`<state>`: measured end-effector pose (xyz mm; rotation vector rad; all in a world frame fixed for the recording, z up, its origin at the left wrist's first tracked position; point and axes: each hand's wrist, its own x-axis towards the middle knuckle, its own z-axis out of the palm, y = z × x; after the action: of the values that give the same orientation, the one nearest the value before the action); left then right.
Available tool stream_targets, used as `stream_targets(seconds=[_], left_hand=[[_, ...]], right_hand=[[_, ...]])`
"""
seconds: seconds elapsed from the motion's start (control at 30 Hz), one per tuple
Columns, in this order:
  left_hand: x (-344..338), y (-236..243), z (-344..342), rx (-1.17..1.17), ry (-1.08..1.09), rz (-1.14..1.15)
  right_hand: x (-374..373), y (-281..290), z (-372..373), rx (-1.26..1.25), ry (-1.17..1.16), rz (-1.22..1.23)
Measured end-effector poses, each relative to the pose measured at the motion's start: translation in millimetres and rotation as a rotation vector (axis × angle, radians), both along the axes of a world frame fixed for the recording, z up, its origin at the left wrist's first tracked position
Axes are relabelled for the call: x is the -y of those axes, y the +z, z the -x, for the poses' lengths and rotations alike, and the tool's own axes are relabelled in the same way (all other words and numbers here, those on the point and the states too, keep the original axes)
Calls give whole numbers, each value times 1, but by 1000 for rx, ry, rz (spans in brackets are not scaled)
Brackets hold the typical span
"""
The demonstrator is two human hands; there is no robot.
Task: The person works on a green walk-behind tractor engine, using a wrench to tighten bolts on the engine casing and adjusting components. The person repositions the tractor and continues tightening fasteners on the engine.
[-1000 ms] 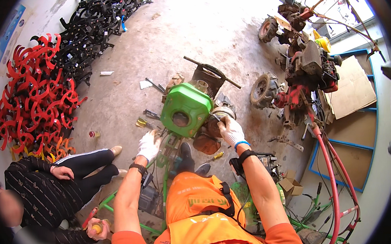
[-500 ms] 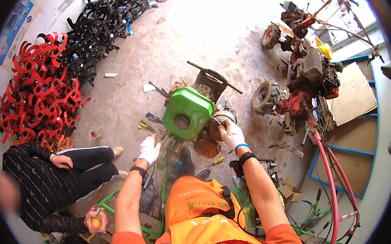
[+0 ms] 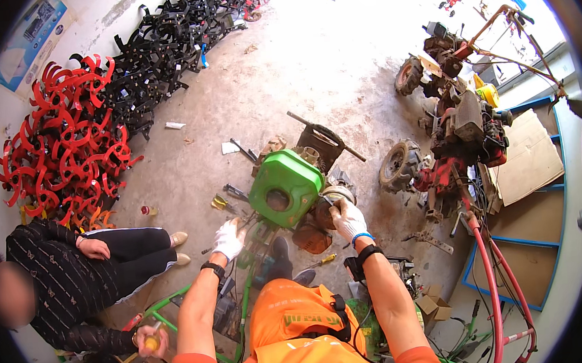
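A green fuel tank [image 3: 295,181] with a dark round opening sits on a small engine in the middle of the floor. My right hand [image 3: 349,221], in a white glove, has its fingers pressed on the edge of a round metal engine part [image 3: 338,194] right of the tank. To the left, my gloved left hand [image 3: 228,240] is closed with bent fingers beside the green tube frame [image 3: 245,279]; what it pinches, if anything, is too small to make out. A rusty brown box-shaped part [image 3: 312,239] lies low on the engine, near my right hand.
Pliers [image 3: 221,204] and a yellow-handled screwdriver [image 3: 323,261] lie on the floor. At left sits another person [image 3: 68,271], holding a bottle [image 3: 152,343]. Red curved blades [image 3: 65,143] and black ones [image 3: 153,49] are heaped behind. A dirty tiller [image 3: 455,123] stands right.
The view has shifted slightly, moving the scene down and a little right. My left hand's fingers have drawn together. My right hand stays at the engine. The other person's bottle hand has moved.
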<state>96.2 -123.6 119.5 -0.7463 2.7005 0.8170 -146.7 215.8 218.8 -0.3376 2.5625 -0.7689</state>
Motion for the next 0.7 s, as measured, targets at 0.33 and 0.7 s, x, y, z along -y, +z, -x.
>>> stream_targets(seconds=[0.33, 0.7], left_hand=[[1, 5, -15, 7, 58, -44], [6, -14, -36, 25, 114, -19]], right_hand=[[4, 13, 2, 62, -5, -59], [4, 9, 0, 26, -1, -43]])
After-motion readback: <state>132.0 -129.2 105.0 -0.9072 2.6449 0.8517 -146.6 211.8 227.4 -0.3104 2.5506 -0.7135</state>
